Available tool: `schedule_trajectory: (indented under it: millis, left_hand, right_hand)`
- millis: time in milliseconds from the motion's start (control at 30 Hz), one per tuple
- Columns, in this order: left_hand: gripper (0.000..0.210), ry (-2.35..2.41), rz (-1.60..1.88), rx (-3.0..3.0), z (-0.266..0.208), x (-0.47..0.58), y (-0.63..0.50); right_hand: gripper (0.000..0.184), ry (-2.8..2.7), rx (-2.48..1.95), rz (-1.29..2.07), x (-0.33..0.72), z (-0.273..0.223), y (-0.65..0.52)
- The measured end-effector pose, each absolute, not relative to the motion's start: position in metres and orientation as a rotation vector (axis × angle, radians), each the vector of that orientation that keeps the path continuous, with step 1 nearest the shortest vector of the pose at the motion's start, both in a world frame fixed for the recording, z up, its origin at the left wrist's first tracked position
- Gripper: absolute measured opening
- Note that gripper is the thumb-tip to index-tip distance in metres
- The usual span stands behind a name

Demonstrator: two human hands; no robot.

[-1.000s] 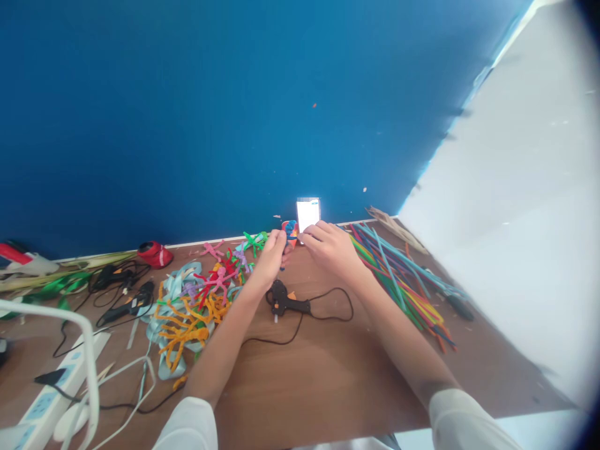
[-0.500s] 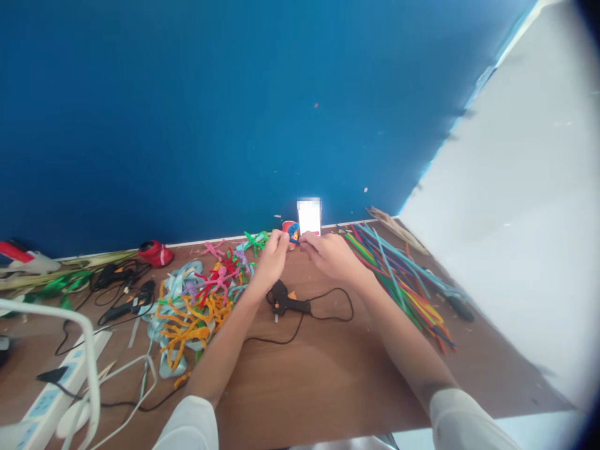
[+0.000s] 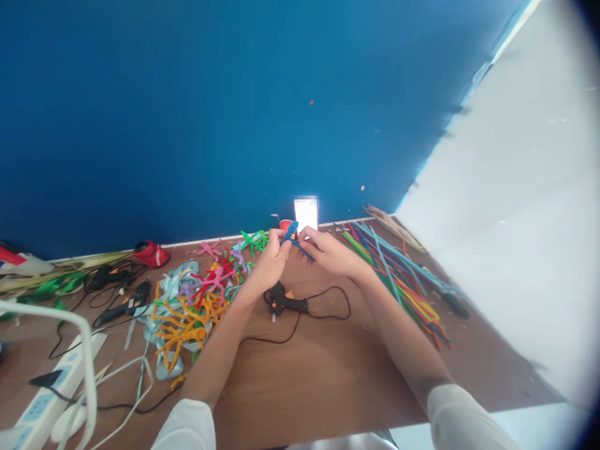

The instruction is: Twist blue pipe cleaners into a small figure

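Observation:
A small blue pipe cleaner figure (image 3: pixel 291 230) with a bit of yellow-orange on it is held up between my hands over the back of the table. My left hand (image 3: pixel 270 262) is closed on its left side, thumb and fingers pinching it. At its lower right, my right hand (image 3: pixel 328 252) has curled fingers around a blue strand that slants down to the right. Part of the figure is hidden by the fingers. Below the hands lies a black glue gun (image 3: pixel 285 302) with its cord. A red cup-like container (image 3: pixel 284 225) stands just behind the figure.
Pipe cleaner figures in several colours (image 3: pixel 215 281) and pale blue ribbon (image 3: pixel 180 278) pile up at left. Loose pipe cleaners (image 3: pixel 398 269) lie at right. A bright phone-like screen (image 3: pixel 306 215) leans on the blue wall. A power strip (image 3: pixel 56 381) and white metal frame (image 3: pixel 89 356) occupy the lower left.
The blue figure shows more clearly between my hands now. My right fingers have spread and shifted along its strand, and my left hand has turned slightly. The view has moved a little.

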State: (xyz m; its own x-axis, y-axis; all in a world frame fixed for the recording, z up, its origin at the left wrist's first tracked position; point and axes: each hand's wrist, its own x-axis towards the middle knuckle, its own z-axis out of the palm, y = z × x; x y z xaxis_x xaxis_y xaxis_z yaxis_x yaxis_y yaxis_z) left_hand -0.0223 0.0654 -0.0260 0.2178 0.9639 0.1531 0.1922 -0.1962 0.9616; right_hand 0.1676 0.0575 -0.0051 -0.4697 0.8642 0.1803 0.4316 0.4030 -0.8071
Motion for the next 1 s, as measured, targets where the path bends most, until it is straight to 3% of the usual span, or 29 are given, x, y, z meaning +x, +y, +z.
schedule_trajectory:
  millis: [100,300,500,700,767,867,1000]
  left_hand:
    - [0.014,1.173,0.999,1.674,-0.023,-0.023,0.064]
    - [0.006,1.258,1.022,1.791,-0.018,-0.021,0.062]
    - [0.012,1.297,1.14,1.782,-0.02,-0.026,0.066]
    - [0.015,1.259,1.174,1.729,-0.023,-0.026,0.07]
    - [0.015,1.227,1.184,1.664,-0.024,-0.025,0.071]
    - [0.016,1.195,1.216,1.572,-0.027,-0.023,0.073]
    - [0.017,1.102,1.168,1.436,-0.029,-0.021,0.072]
  right_hand:
    - [0.008,-2.025,-1.111,1.039,0.168,-0.004,0.057]
    - [0.003,-2.138,-1.139,0.655,0.165,-0.005,0.054]
    - [0.002,-2.088,-1.165,0.565,0.158,-0.006,0.051]
    - [0.013,-2.201,-1.39,0.24,0.156,-0.002,0.045]
    - [0.01,-2.242,-1.331,0.172,0.156,0.0,0.044]
    - [0.025,-2.274,-1.243,0.074,0.157,0.001,0.044]
    - [0.028,-2.22,-1.336,-0.018,0.16,0.0,0.046]
